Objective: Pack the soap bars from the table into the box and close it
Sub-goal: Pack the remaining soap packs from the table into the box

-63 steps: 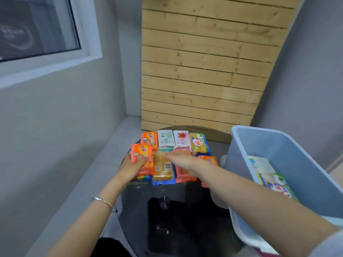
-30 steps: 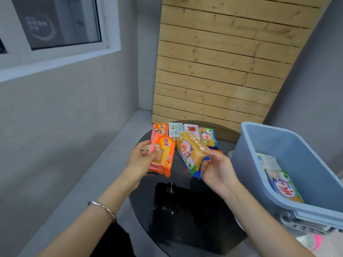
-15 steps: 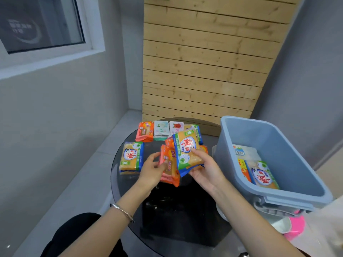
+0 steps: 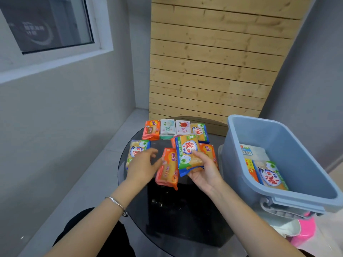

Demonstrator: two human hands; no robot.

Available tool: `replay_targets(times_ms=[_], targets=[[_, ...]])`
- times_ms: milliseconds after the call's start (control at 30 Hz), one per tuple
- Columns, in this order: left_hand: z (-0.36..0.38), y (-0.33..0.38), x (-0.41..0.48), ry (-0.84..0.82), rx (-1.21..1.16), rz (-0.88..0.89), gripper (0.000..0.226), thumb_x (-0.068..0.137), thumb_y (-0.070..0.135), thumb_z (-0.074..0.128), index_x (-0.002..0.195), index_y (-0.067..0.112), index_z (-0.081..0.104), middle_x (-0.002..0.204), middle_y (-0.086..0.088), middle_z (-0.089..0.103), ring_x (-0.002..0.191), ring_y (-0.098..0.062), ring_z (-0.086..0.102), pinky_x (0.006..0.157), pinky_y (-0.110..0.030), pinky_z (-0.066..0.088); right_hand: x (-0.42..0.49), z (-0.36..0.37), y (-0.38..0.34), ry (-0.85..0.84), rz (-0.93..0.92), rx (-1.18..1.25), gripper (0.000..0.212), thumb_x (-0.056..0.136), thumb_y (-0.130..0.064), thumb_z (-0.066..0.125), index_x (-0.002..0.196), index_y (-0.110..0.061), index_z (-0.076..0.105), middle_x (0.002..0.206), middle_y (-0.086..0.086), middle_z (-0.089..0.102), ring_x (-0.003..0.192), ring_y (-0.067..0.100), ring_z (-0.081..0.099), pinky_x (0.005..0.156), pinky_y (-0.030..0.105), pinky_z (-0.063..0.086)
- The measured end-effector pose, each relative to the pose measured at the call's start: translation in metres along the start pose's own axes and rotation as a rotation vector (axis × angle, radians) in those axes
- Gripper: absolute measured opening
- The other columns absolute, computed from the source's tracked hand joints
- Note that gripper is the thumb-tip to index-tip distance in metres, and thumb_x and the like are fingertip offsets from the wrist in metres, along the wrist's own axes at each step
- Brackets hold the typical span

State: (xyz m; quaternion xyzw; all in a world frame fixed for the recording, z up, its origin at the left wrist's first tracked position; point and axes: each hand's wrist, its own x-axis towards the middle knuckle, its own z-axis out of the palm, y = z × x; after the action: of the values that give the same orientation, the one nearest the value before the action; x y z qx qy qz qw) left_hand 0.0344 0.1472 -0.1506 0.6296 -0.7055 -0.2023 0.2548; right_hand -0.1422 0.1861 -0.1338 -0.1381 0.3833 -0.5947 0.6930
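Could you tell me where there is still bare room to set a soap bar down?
Bare: the box floor's far-right part, beside its soap bars, and the table near the person. Crowded: the far table edge.

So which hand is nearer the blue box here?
Right. The right hand, holding a yellow-and-blue soap bar, is just beside the blue box; the left hand, with an orange soap bar, sits further away.

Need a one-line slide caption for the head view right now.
Right hand holds a yellow-and-blue soap bar, left hand an orange one, beside the open blue box.
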Motion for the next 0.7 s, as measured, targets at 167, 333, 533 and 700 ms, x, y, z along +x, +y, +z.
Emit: replay_targets(times_ms=[167,333,533,700], targets=[[-0.009,-0.035,0.032,0.044,0.137,-0.344,0.082,0.071,0.062,0.064,0.13,0.008,0.042,0.129,-0.014,0.044,0.126,-0.029,0.037,0.1,-0.037,0.037,0.003,0.012,0.005,0.003,0.03,0.004,0.009,0.089,-0.012,0.056,0.098,-0.009,0.06,0.074,0.008,0.077,0.088,0.024,0.066,0.088,0.04,0.05],[0.013,-0.052,0.04,0.02,0.036,-0.416,0.072,0.065,0.06,0.068,0.115,0.011,0.052,0.116,-0.011,0.055,0.116,-0.026,0.044,0.088,-0.031,0.039,0.003,0.023,0.009,0.001,0.044,-0.042,0.011,0.089,-0.012,0.056,0.1,-0.01,0.059,0.082,0.009,0.076,0.087,0.024,0.067,0.081,0.039,0.054],[0.002,-0.034,0.03,0.116,-0.282,-0.281,0.058,0.062,0.028,0.082,0.101,0.014,0.041,0.097,-0.005,0.063,0.079,-0.018,0.058,0.048,-0.019,0.035,-0.009,0.027,-0.001,0.023,0.014,-0.032,0.007,0.09,-0.013,0.058,0.096,-0.01,0.059,0.071,0.008,0.076,0.088,0.024,0.066,0.088,0.041,0.05],[-0.038,0.015,0.031,0.17,-0.914,-0.351,0.062,0.067,0.01,0.082,0.111,0.017,0.039,0.095,-0.005,0.064,0.073,-0.015,0.063,0.044,-0.023,0.053,-0.031,0.039,-0.025,-0.023,-0.062,-0.115,0.025,0.087,-0.017,0.062,0.11,-0.009,0.062,0.09,0.009,0.077,0.086,0.022,0.07,0.075,0.035,0.058]])
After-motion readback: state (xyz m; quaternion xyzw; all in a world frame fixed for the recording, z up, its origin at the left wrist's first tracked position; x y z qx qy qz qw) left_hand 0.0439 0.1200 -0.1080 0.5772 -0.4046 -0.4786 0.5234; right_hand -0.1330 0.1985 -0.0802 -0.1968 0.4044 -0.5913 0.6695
